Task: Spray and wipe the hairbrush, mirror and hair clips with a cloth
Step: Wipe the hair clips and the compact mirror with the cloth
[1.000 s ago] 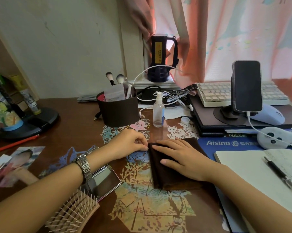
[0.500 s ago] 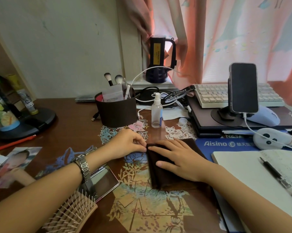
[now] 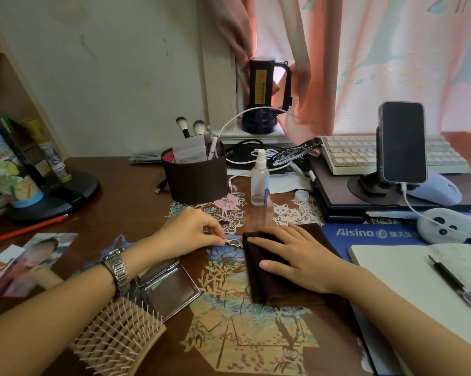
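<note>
My left hand (image 3: 191, 233) pinches a small silver hair clip (image 3: 233, 242) that lies just left of a folded dark brown cloth (image 3: 272, 283). My right hand (image 3: 294, 256) rests flat on that cloth, fingers straight. A compact mirror (image 3: 169, 289) lies open under my left wrist. The wooden hairbrush (image 3: 117, 340) lies bristles up at the lower left, partly under my forearm. A clear spray bottle (image 3: 259, 180) stands upright beyond the cloth. I cannot make out any other clips.
A dark round organizer (image 3: 195, 177) with makeup brushes stands behind my left hand. A phone on a stand (image 3: 402, 143), a keyboard (image 3: 364, 153), a mouse (image 3: 432, 192) and an open notebook with a pen (image 3: 419, 280) crowd the right. Photos (image 3: 31, 261) lie at the left edge.
My left hand has drawn back from the cloth's edge, and the silver clip now shows between its fingertips. My right hand stays flat on the cloth.
</note>
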### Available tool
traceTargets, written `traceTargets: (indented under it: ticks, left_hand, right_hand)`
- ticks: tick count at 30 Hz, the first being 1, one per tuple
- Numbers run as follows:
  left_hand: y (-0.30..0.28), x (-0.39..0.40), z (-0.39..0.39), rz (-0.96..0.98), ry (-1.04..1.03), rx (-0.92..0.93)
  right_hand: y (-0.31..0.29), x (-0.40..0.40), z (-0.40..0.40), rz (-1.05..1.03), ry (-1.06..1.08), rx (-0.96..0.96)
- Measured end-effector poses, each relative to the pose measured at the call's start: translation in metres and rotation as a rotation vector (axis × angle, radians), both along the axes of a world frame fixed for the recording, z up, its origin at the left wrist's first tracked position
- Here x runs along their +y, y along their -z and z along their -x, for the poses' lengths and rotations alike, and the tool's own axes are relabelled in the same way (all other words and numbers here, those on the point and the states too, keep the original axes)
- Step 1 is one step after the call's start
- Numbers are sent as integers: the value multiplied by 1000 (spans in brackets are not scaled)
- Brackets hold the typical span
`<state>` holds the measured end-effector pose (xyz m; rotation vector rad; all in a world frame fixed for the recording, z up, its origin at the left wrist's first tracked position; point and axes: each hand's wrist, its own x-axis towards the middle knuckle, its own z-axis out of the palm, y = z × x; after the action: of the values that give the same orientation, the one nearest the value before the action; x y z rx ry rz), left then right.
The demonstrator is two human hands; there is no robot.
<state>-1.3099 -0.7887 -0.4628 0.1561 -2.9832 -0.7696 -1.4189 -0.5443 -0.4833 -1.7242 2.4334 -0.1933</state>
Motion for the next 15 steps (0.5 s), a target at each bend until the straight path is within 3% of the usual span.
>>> traceTargets:
  ticks: [15]
  left_hand:
    - [-8,-7,-17,94,-21,-2]
  right_hand:
    - [-12,-27,12,63,38,-28]
